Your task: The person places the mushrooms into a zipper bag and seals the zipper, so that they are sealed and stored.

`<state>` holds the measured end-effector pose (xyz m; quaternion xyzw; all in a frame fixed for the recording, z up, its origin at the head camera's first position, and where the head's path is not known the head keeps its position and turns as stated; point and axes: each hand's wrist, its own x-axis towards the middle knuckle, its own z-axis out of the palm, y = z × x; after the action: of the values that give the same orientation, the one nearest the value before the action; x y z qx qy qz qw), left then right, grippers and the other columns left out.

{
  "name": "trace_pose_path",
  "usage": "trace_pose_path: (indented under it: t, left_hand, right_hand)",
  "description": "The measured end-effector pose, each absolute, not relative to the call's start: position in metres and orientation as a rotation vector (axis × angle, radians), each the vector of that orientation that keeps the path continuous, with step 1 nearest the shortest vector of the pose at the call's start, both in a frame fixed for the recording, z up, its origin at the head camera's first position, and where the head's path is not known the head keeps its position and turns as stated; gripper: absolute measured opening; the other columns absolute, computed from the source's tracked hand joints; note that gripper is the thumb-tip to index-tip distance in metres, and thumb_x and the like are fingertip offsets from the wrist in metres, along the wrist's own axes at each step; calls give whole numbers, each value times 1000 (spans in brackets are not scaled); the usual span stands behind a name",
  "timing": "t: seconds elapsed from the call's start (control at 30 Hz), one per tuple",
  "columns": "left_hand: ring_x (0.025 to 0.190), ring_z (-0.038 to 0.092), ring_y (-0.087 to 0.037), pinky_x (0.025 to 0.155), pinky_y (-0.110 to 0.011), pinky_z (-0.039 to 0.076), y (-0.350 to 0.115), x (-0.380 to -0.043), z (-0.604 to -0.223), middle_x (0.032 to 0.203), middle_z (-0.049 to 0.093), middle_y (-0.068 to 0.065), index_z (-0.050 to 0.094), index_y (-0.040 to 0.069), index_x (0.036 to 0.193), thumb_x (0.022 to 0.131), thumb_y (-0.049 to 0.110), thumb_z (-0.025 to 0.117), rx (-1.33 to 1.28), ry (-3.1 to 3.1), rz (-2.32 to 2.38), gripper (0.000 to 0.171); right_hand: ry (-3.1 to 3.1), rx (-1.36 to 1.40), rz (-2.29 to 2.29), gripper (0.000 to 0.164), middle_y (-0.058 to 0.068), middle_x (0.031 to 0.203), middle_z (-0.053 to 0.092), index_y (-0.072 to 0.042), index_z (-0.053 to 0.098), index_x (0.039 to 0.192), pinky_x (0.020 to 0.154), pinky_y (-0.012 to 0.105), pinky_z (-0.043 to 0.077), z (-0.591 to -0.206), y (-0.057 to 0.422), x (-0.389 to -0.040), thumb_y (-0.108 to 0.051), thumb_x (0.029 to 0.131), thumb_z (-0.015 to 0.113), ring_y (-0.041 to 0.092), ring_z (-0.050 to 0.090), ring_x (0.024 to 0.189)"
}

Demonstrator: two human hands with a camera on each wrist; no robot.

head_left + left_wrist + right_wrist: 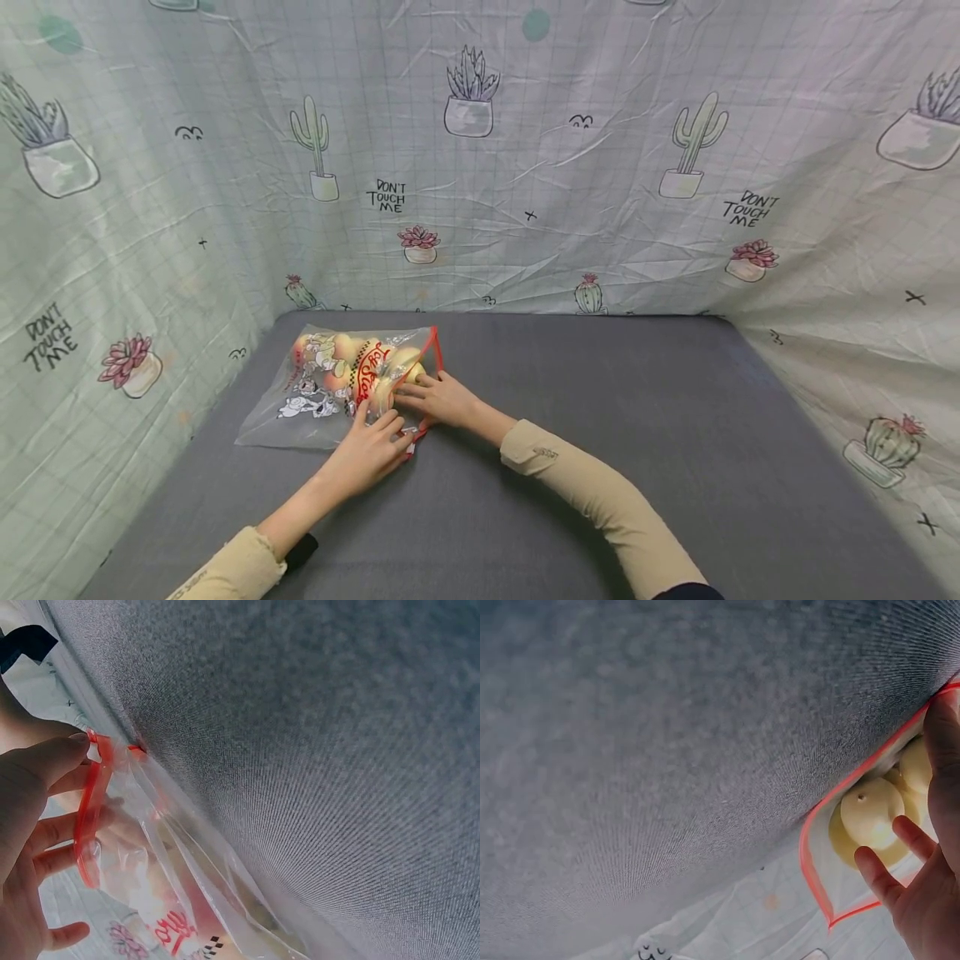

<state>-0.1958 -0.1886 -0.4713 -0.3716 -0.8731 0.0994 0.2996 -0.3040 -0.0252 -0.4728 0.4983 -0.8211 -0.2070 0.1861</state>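
Observation:
A clear zip bag (258, 425) with a red zip edge and printed cartoon figures lies on its side at the table's left. Inside are several rounded, yellow and reddish fruits (871, 810), their kind unclear. With thumb and fingers, my left hand (369, 454) pinches the red edge (88, 825) on the near side of the mouth. My right hand (442, 400) reaches into the mouth from the right, fingers spread beside the fruits. In the right wrist view its thumb (943, 735) lies along the red edge, and some fingers are hidden.
Grey cloth covers the table (600, 433), stretching to the right of the bag. A pale curtain (525, 167) printed with potted cacti encloses the back and both sides. A small black object (302, 552) shows at my left wrist.

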Motion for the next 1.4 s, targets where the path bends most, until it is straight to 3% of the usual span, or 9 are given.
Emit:
trace_pose_path:
  t: [0.17, 0.37, 0.57, 0.77, 1.23, 1.4]
  left_hand:
    - [92, 51, -21, 86, -61, 35, -187, -197, -471, 88, 57, -2, 65, 19, 88, 73, 34, 68, -996, -2313, 281, 22]
    - [94, 51, -22, 88, -62, 34, -185, -198, -471, 89, 57, -2, 66, 18, 89, 71, 33, 69, -1002, -2315, 269, 24]
    - [96, 51, -22, 89, -61, 34, -185, -197, -471, 89, 56, -2, 64, 21, 84, 68, 36, 72, -1014, -2303, 304, 24]
    - [97, 50, -21, 91, -60, 33, -185, -197, -472, 90, 55, -2, 62, 20, 81, 65, 37, 74, -1003, -2282, 344, 26]
    - [108, 52, -25, 92, -59, 34, -187, -195, -471, 108, 57, -6, 66, 19, 95, 67, 34, 73, -1000, -2254, 329, 33]
    - [102, 52, -25, 89, -55, 37, -187, -193, -471, 101, 56, -5, 64, 18, 94, 66, 30, 73, -1000, -2204, 290, 31]
  right_hand:
    - [-2329, 1412, -498, 67, -12, 142, 34, -31, 28, 139, 78, 29, 44, -472, -20, -303, -56, 80, 48, 10, 42, 117]
    - [-2313, 1395, -438, 64, -9, 141, 35, -28, 33, 138, 71, 27, 42, -469, -8, -301, -55, 82, 48, 11, 44, 106]
    - [-2374, 1444, -287, 58, -7, 139, 40, -23, 38, 136, 70, 28, 41, -469, 4, -298, -46, 84, 52, 13, 44, 112]
    - [-2373, 1496, -148, 55, -4, 137, 43, -20, 42, 134, 70, 28, 42, -468, 13, -294, -41, 85, 54, 14, 45, 111]
    - [-2327, 1556, -39, 44, 0, 132, 49, -17, 48, 128, 78, 32, 47, -464, 18, -282, -34, 88, 52, 15, 46, 113]
    - [-2266, 1566, 28, 40, -1, 126, 53, -17, 52, 124, 77, 29, 47, -466, 18, -278, -31, 87, 55, 13, 48, 110]
